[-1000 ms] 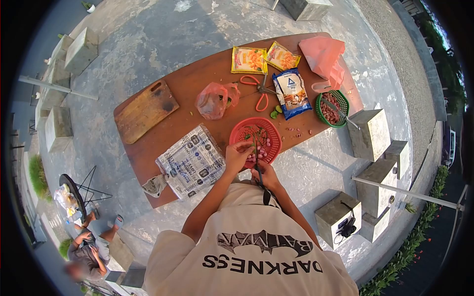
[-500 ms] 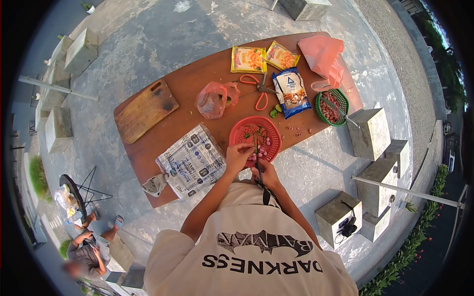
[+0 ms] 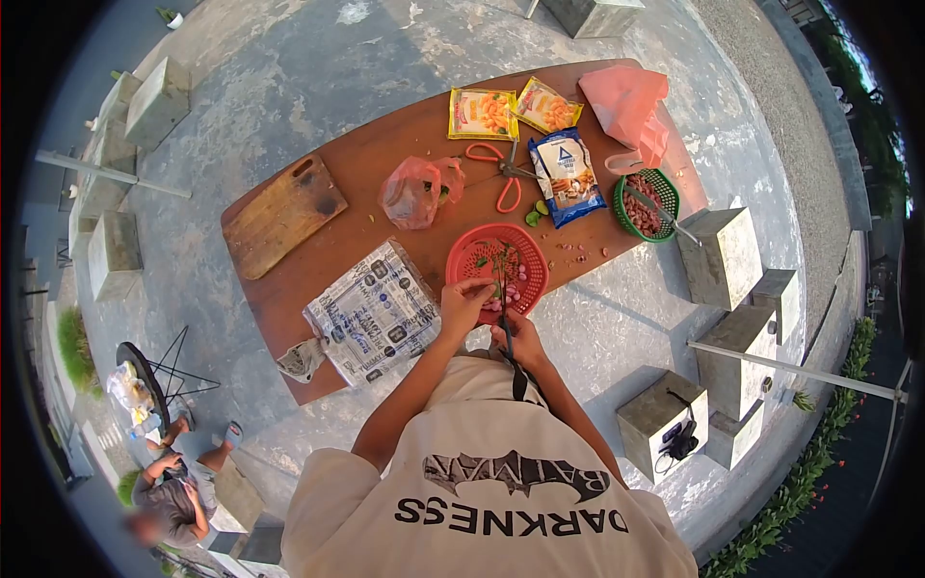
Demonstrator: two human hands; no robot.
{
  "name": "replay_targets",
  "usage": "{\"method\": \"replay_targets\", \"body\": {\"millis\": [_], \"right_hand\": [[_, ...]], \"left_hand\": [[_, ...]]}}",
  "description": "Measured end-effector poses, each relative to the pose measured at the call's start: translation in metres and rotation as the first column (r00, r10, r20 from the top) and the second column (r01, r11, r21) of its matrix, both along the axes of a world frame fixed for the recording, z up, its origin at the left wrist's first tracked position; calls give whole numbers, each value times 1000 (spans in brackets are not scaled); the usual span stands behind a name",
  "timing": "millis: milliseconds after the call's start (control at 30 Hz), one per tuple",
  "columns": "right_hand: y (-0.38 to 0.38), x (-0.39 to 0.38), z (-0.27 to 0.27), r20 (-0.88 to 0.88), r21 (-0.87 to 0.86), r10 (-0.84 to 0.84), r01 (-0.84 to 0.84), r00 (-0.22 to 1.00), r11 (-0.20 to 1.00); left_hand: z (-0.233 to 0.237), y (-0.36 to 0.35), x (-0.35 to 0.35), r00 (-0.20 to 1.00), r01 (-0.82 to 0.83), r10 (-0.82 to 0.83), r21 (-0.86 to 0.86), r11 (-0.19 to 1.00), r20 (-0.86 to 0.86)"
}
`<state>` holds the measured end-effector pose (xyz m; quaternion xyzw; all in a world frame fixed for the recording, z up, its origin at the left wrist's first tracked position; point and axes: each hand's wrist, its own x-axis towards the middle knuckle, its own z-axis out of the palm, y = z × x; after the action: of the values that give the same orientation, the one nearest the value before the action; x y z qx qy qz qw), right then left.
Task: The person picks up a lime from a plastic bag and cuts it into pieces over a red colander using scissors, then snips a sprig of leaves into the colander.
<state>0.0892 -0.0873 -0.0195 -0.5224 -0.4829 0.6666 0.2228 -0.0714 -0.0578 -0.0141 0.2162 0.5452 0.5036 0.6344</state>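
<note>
One green piece (image 3: 496, 286) is pinched between fingertips of left hand (image 3: 467, 305) | dark tool (image 3: 503, 313), type unclear, is clamped in fingers of right hand (image 3: 521, 340) | red basket (image 3: 462, 252) of shallots (image 3: 521, 274) is set at near edge of surface (image 3: 337, 231) | tool is best kept angled off left fingertips

The left hand (image 3: 468, 302) pinches a green piece (image 3: 500, 266) over the red basket (image 3: 464, 258), the right hand (image 3: 519, 340) holds a thin dark tool (image 3: 505, 319), and a wooden board (image 3: 284, 220) lies flat on the brown counter (image 3: 332, 249).
</note>
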Motion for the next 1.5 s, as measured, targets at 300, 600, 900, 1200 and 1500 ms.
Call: {"method": "replay_targets", "body": {"millis": [300,600,900,1200,1500], "right_hand": [[-1,-1,9,0,-33,15,-15,1000,999],[0,-3,18,-2,-43,-7,7,1000,999],[0,3,12,138,-112,43,-28,990,993],[-5,-3,0,-7,51,-12,12,1000,999],[-1,-3,6,35,-36,3,-2,999,999]], "left_hand": [[0,-1,2,998,-45,46,-19,999,33],[3,-1,2,999,21,-22,-16,1000,-31],[5,-2,-1,999,27,-27,-4,1000,-20],[14,0,-2,994,-20,20,8,1000,-111],[-6,-3,0,988,21,-9,77,997,-152]]}}
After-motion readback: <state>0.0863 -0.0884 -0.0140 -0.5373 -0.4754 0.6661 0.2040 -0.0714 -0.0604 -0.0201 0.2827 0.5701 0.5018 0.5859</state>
